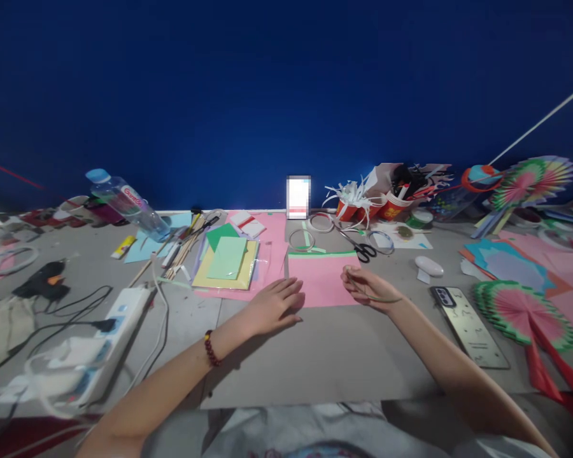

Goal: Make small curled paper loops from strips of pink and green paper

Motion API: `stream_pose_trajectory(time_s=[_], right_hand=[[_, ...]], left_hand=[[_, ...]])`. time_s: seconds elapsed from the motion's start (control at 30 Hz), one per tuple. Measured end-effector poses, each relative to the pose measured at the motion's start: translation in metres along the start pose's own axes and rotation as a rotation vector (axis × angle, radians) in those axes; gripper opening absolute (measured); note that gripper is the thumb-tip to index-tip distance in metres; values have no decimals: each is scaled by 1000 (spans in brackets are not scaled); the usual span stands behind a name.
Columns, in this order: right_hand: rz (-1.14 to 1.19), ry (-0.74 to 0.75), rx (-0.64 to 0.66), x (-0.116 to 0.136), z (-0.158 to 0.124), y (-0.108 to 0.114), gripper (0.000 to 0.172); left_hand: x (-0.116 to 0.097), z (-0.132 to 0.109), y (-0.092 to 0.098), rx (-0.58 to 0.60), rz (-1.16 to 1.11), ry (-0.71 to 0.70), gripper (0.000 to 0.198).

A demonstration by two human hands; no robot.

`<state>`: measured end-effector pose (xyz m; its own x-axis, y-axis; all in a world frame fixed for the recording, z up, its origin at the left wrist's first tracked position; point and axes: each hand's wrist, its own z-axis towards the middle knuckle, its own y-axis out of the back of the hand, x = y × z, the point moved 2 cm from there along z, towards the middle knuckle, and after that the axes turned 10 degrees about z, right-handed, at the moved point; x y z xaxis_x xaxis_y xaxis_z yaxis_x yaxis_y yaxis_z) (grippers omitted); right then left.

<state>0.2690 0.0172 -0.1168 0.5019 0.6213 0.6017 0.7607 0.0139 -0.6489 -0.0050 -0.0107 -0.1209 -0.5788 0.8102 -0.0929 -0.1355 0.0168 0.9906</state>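
My left hand (273, 305) lies flat, fingers stretched out, on the grey board (315, 356) at the left edge of a pink paper sheet (321, 280). My right hand (368, 287) rests over the sheet's right edge with its fingers curled in a pinch on a thin pale-green paper strip (384, 299) that trails toward my wrist. A green strip lines the top edge of the pink sheet. Black-handled scissors (360, 248) lie just beyond the sheet.
A stack of coloured papers (226, 262) lies to the left, with sticks, a water bottle (127, 202), a glue gun (45, 280) and a power strip (109, 337). To the right: a phone (468, 324), folded paper fans (516, 308), tape rolls (321, 222), red cups (377, 207).
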Motion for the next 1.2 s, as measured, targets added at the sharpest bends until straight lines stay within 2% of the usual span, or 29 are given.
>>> stream_pose_trajectory(time_s=[0.13, 0.23, 0.3, 0.5, 0.63, 0.77, 1.0, 1.2], right_hand=[[-56, 24, -74, 3, 5, -5, 28], [-213, 4, -55, -1, 11, -14, 31], [-361, -48, -11, -6, 14, -23, 34], [-909, -208, 302, -21, 28, -58, 30], [-1155, -146, 399, -27, 42, -75, 21], [-1306, -39, 440, -29, 48, -84, 19], [-1488, -57, 425, -31, 52, -87, 21], [-1628, -84, 436, -37, 56, -102, 10]], left_hand=[[-1, -3, 1, -104, 22, -3, 53], [-9, -13, 9, -219, 35, -7, 34], [-18, -22, 15, -252, 55, -13, 28], [-43, -42, 15, -293, 63, 20, 21], [-46, -42, 10, -343, 24, 39, 19], [-42, -41, 8, -351, -42, 60, 16], [-40, -42, 4, -357, -100, 93, 16], [-39, -41, 6, -362, -92, 82, 18]])
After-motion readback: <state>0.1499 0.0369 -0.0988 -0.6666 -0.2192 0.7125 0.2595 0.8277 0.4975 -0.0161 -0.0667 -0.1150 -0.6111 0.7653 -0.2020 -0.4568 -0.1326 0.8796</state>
